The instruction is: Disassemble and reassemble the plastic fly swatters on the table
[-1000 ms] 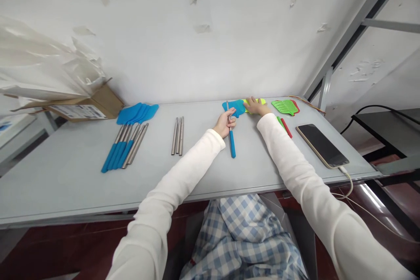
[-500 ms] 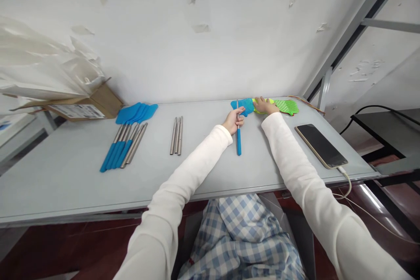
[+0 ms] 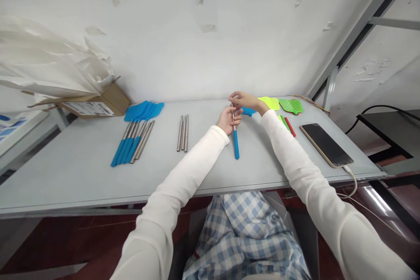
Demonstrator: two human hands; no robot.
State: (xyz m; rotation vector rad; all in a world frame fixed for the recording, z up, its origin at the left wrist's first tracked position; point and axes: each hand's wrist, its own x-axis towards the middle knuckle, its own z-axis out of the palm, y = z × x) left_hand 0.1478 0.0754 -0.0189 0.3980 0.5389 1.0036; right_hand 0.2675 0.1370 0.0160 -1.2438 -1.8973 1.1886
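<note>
While left hand grips the blue-handled rod, right hand sits curled at its upper tip, can't tell if pinching. Likely tip-handling step; next calls for steady left grip.

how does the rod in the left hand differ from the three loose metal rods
The held rod has a blue grip; the three loose rods are bare metal. The held rod is in the left hand, while the three loose rods lie on the table. Both show silvery metal.
</note>
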